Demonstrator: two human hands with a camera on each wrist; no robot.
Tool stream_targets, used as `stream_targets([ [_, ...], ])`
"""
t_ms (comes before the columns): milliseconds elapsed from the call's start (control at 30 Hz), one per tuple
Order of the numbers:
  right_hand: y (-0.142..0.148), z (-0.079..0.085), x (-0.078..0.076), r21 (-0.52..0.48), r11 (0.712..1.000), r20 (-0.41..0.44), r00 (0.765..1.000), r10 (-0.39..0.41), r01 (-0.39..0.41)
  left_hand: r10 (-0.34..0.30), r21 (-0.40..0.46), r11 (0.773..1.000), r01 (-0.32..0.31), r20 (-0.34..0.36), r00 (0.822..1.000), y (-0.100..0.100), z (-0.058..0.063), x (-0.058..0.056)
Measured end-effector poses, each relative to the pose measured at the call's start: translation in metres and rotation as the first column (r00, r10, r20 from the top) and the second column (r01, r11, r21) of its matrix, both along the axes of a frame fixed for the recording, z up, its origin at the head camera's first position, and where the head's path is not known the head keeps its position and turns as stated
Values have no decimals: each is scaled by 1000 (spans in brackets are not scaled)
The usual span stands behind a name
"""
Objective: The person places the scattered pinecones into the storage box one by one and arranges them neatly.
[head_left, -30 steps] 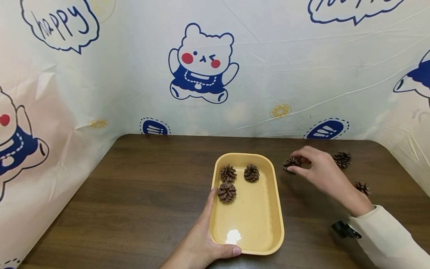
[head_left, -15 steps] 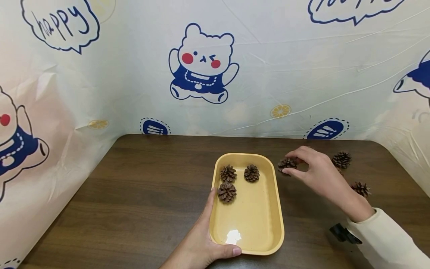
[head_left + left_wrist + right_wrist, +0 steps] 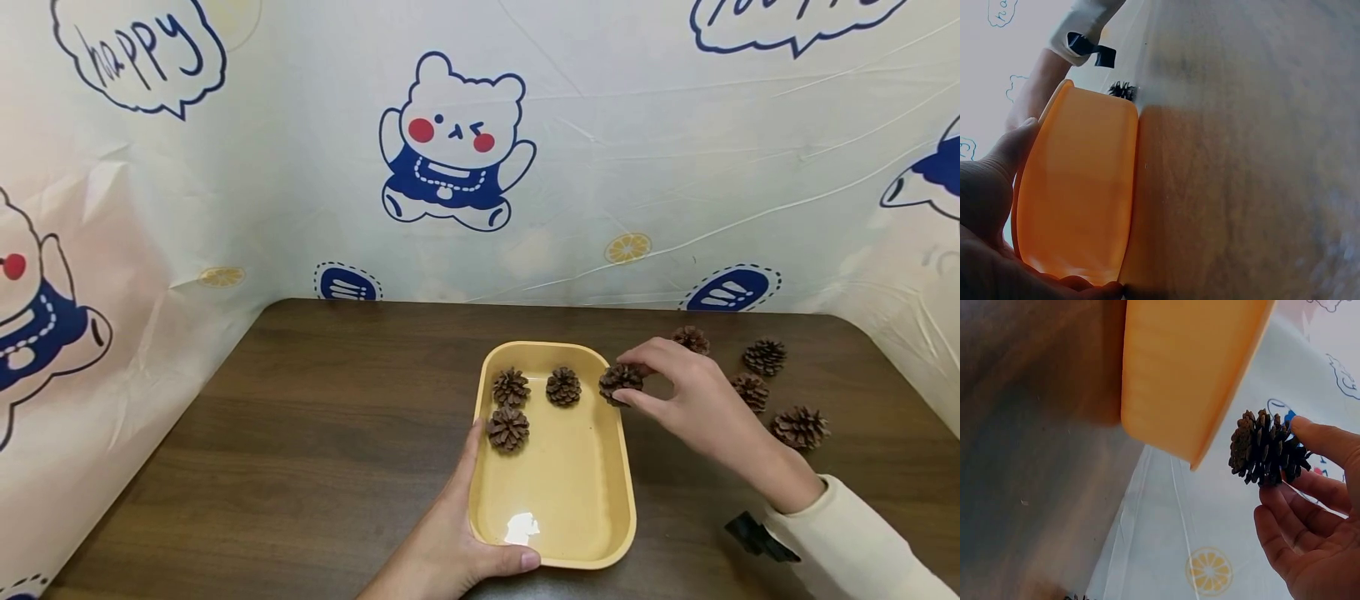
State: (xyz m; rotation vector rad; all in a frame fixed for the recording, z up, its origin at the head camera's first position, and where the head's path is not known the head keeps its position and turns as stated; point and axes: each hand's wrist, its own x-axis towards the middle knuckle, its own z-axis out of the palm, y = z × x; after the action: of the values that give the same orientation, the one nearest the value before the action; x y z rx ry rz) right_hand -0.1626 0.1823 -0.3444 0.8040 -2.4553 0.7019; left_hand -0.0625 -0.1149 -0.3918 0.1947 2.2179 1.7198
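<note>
A brown pine cone (image 3: 619, 383) is pinched between the thumb and fingers of my right hand (image 3: 693, 408), overlapping the right rim of a yellow tray in the head view. In the right wrist view the pine cone (image 3: 1267, 449) shows beyond the tray's rim, its scales spread. My left hand (image 3: 457, 533) grips the tray (image 3: 555, 500) at its near left corner, thumb along the front edge and fingers on the left wall. Three pine cones lie inside toward the far end: one at the far left (image 3: 511, 388), one just before it (image 3: 508, 430), one farther right (image 3: 563, 387).
Several more pine cones lie on the brown table (image 3: 300, 433) to the right, among them one at the back (image 3: 765, 357) and one beside the right wrist (image 3: 801, 428). A printed cloth (image 3: 570, 192) stands behind the table and along its sides.
My right hand has carried the pine cone leftward from the table to the tray's right rim, uncovering other pine cones behind it. The left hand and tray have stayed put.
</note>
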Motion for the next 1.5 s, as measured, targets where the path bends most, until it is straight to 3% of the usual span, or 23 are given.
stream_targets([
  [500, -17, -13, 3, -16, 994, -5, 994, 105, -105, -15, 52, 999, 15, 10, 1000, 0, 0, 0],
  [1267, -36, -21, 7, 18, 995, 132, 987, 92, -95, -15, 60, 998, 14, 10, 1000, 0, 2, 1],
  [1500, -38, -24, 6, 45, 995, 137, 987, 88, -94, -20, 61, 998, 19, 9, 1000, -1, 2, 1],
])
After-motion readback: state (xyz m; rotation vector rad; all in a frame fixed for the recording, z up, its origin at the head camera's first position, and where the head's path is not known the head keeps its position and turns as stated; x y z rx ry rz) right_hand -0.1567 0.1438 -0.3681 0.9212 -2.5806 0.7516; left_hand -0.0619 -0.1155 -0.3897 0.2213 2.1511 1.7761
